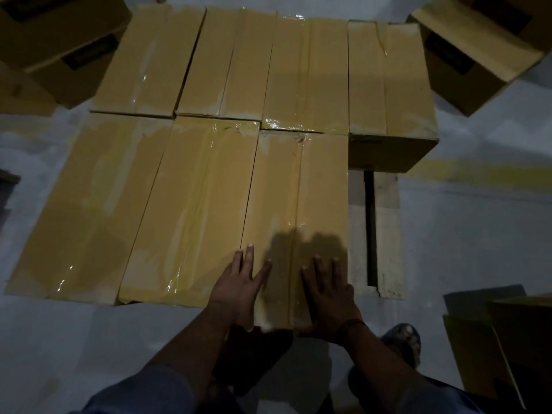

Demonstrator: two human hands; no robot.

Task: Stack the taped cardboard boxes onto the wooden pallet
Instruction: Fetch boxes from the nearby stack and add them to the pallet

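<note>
While both palms lie flat on it, the near-right box (pixel 301 192) sits on the wooden pallet (pixel 388 228), third and last in the front row. My left hand (pixel 239 283) is released, fingers straight and spread, pressing the box top by its left edge and gripping nothing. My right hand (pixel 328 289) is the same, flat with straight fingers, close to the box's right edge. Clear tape (pixel 294 210) runs lengthwise down the centre seam between my hands.

The middle-front box (pixel 191 210) and left-front box (pixel 89 204) touch it in a row. Behind them stand four more taped boxes, touching side by side, with the rightmost back box (pixel 391 82) at the pallet's far right corner. At the near right corner, bare slats show just beside the box I press.

Loose boxes (pixel 56 52) lie on the floor at far left and more (pixel 478 46) at far right. Their black label panels (pixel 448 55) are too blurred to read. Faint small print (pixel 146 124) on the left-front box's far edge is also illegible.

A yellow floor line (pixel 478 171) runs to the right. My sandalled foot (pixel 403 339) is by my right wrist.
</note>
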